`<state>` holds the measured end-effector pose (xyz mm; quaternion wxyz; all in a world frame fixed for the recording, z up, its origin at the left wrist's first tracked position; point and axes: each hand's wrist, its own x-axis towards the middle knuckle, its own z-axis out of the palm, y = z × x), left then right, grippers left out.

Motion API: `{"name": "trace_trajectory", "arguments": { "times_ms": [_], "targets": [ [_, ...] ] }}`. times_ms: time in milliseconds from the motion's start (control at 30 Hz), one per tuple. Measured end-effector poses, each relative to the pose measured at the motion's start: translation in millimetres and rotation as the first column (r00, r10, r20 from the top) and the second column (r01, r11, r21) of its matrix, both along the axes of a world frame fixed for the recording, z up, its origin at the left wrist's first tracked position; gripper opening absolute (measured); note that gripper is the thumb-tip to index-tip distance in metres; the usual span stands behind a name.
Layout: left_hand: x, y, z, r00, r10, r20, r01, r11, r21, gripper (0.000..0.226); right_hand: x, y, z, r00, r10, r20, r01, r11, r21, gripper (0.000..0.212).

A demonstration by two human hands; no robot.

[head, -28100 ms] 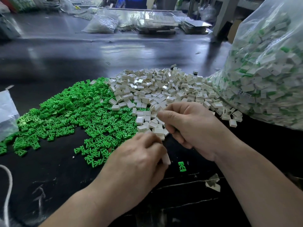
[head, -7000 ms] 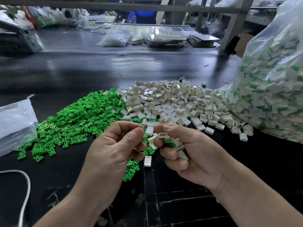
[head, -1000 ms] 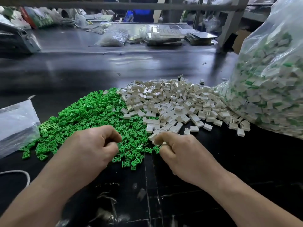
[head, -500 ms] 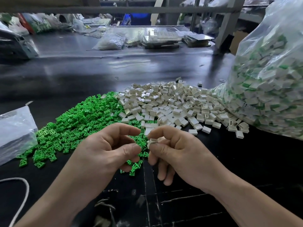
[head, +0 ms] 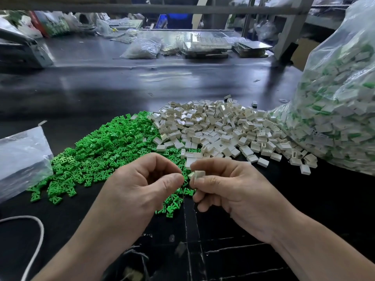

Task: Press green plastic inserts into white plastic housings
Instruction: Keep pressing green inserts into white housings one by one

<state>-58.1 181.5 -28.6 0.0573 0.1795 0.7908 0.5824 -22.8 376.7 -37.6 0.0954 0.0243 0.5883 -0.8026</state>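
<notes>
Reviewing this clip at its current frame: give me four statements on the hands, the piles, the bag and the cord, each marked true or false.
1. The right hand pinches a white housing. True.
2. The green inserts are heaped to the right of the loose white housings. False: the green heap lies to their left, and the two heaps meet.
3. The clear bag at the right holds white parts with green showing in them. True.
4. The white cord lies across the white heap. False: it lies on the table at the lower left, apart from both heaps.

Two hands (head: pixel 142 191) (head: pixel 233 191), one green insert heap (head: pixel 105 151), one white housing heap (head: pixel 219 126), one stuffed bag (head: pixel 341 110), one cord (head: pixel 42 230).
</notes>
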Motion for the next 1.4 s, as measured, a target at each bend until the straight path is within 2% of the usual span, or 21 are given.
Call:
{"name": "trace_trajectory", "arguments": {
  "times_ms": [133, 233, 300, 367, 433, 500, 567, 700, 833, 1067, 1300, 1400],
  "targets": [
    [-2, 3, -1, 0.986, -0.037, 0.163, 0.01, 0.987, 0.162, 0.01, 0, 1, 0, 0.999, 0.032, 0.011, -0.032, 0.999, 0.004, 0.014],
    [-1, 7, 0, 0.956, -0.078, 0.282, -0.017, 0.948, 0.319, 0.004, 0, 1, -2, 1.0, -0.003, 0.01, 0.001, 0.991, 0.136, 0.005],
    [0, 10, 1, 0.944, -0.096, 0.315, -0.029, 0.929, 0.368, 0.005, 0, 2, -1, 0.999, -0.04, 0.009, 0.039, 0.995, 0.089, 0.004],
    [2, 12, 1, 0.942, -0.104, 0.318, -0.029, 0.921, 0.388, 0.005, 0, 0, 1, 0.999, -0.038, 0.006, 0.038, 0.998, -0.048, 0.007],
    [4, 14, -1, 0.944, -0.111, 0.31, -0.024, 0.916, 0.399, 0.006, 0, -3, 2, 1.0, -0.019, 0.017, 0.022, 0.984, -0.178, 0.005],
    [6, 17, -4, 0.95, -0.114, 0.291, -0.012, 0.917, 0.398, 0.006, 2, -5, 0, 1.0, 0.001, 0.01, 0.001, 0.974, -0.228, 0.005],
    [8, 19, -5, 0.959, -0.104, 0.265, -0.008, 0.92, 0.392, 0.005, 4, -7, -2, 1.0, 0.018, -0.013, -0.021, 0.979, -0.203, 0.009],
    [9, 20, -5, 0.974, -0.059, 0.22, -0.028, 0.928, 0.371, 0.019, 3, -6, -2, 0.999, 0.022, -0.041, -0.026, 0.993, -0.113, 0.014],
    [9, 21, -5, 0.975, -0.059, 0.214, -0.023, 0.932, 0.361, 0.007, 4, -5, -3, 0.997, 0.008, -0.07, -0.01, 1.0, -0.024, 0.015],
    [11, 22, -6, 0.981, -0.052, 0.188, -0.021, 0.931, 0.365, 0.011, 5, -6, -6, 0.985, -0.006, -0.173, 0.007, 1.0, 0.007, 0.019],
    [10, 22, -5, 0.981, -0.044, 0.19, -0.025, 0.938, 0.347, 0.01, 5, -7, -6, 0.983, -0.025, -0.184, 0.022, 1.0, -0.014, 0.018],
    [11, 22, -4, 0.986, -0.036, 0.161, -0.016, 0.951, 0.31, 0.011, 5, -6, -7, 0.981, -0.028, -0.193, 0.033, 0.999, 0.026, 0.017]
  ]
}}
